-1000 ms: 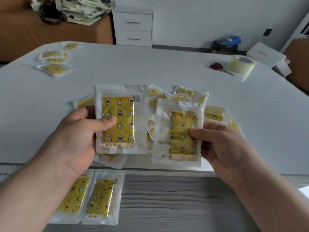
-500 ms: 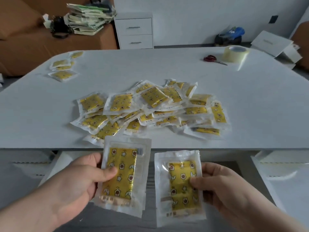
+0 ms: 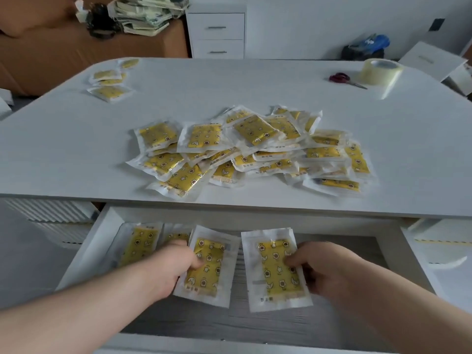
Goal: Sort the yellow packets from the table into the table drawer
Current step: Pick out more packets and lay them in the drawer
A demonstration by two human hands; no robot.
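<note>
Two packets are in my grip, one per hand, both held low over the open drawer (image 3: 86, 251). Just left of my left hand (image 3: 168, 267), partly hidden under it, the laid packets (image 3: 139, 241) lie flat on the drawer floor, side by side. I judge I am extending that row, which is why both new ones are held flat, printed face up, long side running away from me. The left hand pinches the left packet (image 3: 207, 264) at its left edge, thumb on top, fingers hidden beneath. Just right of it, near but not overlapping, the right packet (image 3: 277, 269) is pinched the same way at its right edge by my right hand (image 3: 329, 269). Whether either packet touches the drawer floor I cannot tell.

Each is a thin rectangular pouch: a clear, glossy plastic sleeve with wide sealed margins around a yellow insert printed with small stars and moons. It looks slick and crinkly, so an edge pinch suits it. The drawer floor is matt grey wood-grain, its walls plain white.

Beyond my grip, up on the white table (image 3: 76, 149), a small cluster (image 3: 109, 83) sits far off to the left. The pile (image 3: 255, 149) lies straight ahead of both hands, loose and overlapping. Further right are red-handled scissors (image 3: 342, 79) and a clear tape roll (image 3: 380, 71). Judging by that pile, most of the sorting remains.
</note>
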